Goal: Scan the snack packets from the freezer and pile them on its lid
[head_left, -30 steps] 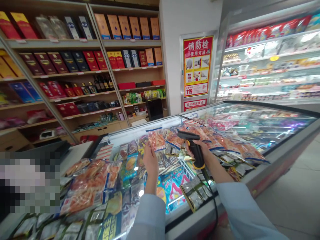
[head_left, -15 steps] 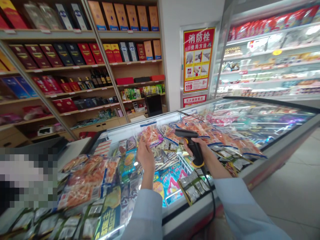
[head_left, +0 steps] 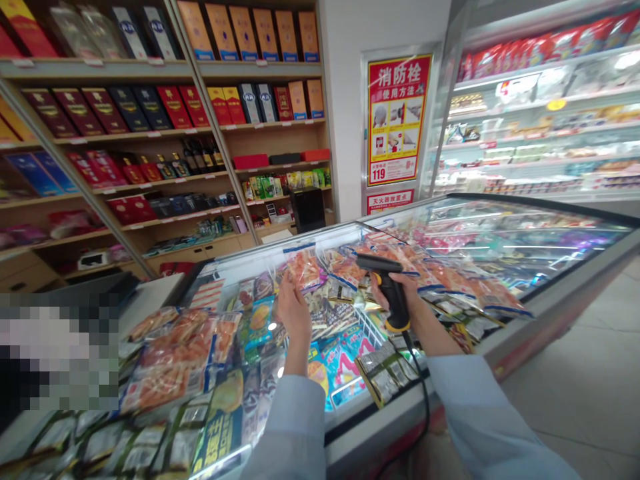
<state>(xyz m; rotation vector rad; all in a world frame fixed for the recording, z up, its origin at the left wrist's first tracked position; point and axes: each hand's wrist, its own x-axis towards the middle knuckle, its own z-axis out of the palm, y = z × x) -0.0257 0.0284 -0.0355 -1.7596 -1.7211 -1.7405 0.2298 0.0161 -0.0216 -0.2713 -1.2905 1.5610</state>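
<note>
My left hand (head_left: 294, 310) grips a clear snack packet (head_left: 303, 267) with orange-red contents and a blue top edge, raised over the glass-topped chest freezer. In my right hand (head_left: 413, 303) is a black and yellow barcode scanner (head_left: 395, 290); its head points left towards the packet, and its cable hangs down past the freezer's front edge. A green and silver packet (head_left: 387, 370) lies on the glass just below the scanner. More orange-red packets (head_left: 173, 367) are piled to the left of my left hand, and others (head_left: 450, 280) lie behind and right of the scanner.
The chest freezer (head_left: 565, 313) stretches to the right, with colourful bags under its glass. Green and silver packets (head_left: 135, 447) lie at front left. Behind stand shelves of boxes (head_left: 150, 133), a red fire-hydrant poster (head_left: 399, 120) and a lit refrigerated display (head_left: 540, 133).
The scanner in my right hand has shifted slightly to the right. My left hand and its packet have moved a little to the right as well; both grips stay the same.
</note>
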